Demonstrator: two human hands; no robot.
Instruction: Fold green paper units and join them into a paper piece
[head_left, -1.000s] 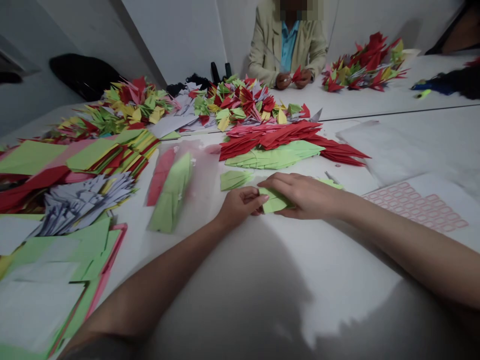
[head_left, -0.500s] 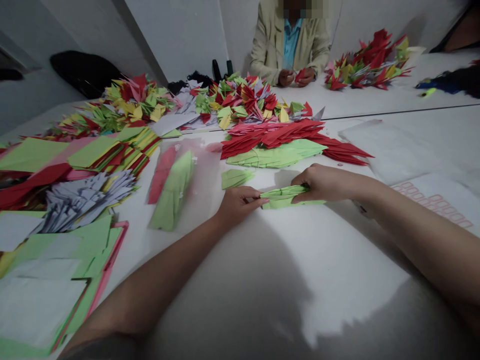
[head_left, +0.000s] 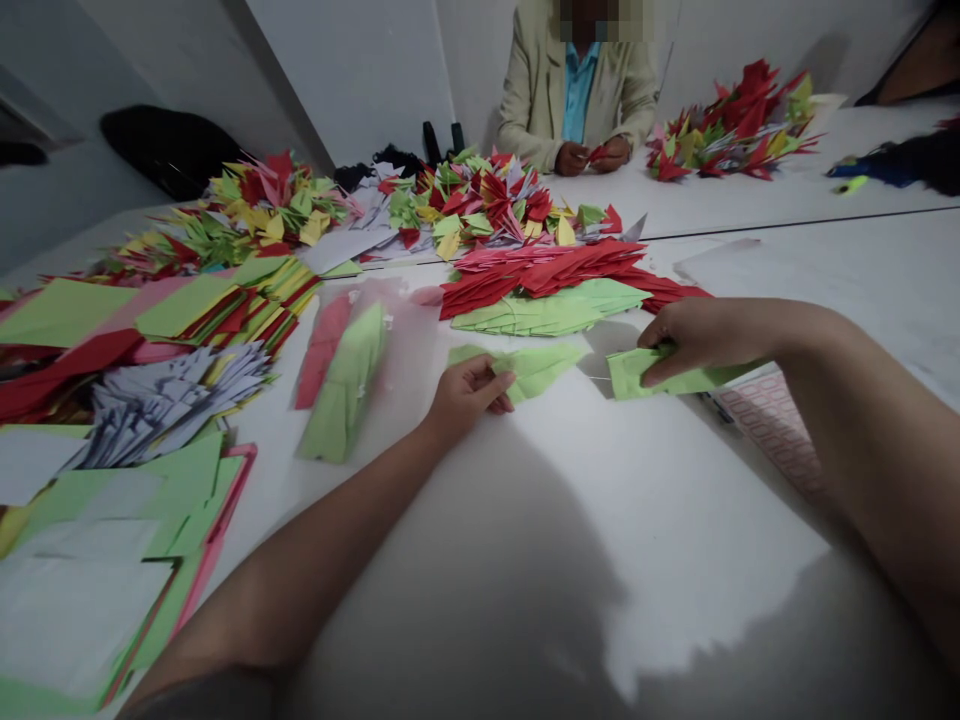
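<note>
The left hand (head_left: 474,388) is pinching a folded light-green paper piece (head_left: 546,368) at its left end, between the thumb and the fingers. From this grip, the piece is extending to the right, over the white table (head_left: 562,560). It is showing crease lines and is narrowing into a point at its right end.

The right hand (head_left: 686,340) is grasping a light-green paper bundle (head_left: 625,376). One squarish end is sticking out to the left of the grip, while the other part is reaching out to the right, beneath the hand. The piece and the bundle are lying apart.

On the far side, a green folded stack (head_left: 555,310) is lying just beside a red folded stack (head_left: 551,265). Left of the left hand, a clear plastic sleeve (head_left: 409,375) is resting on the table.
</note>
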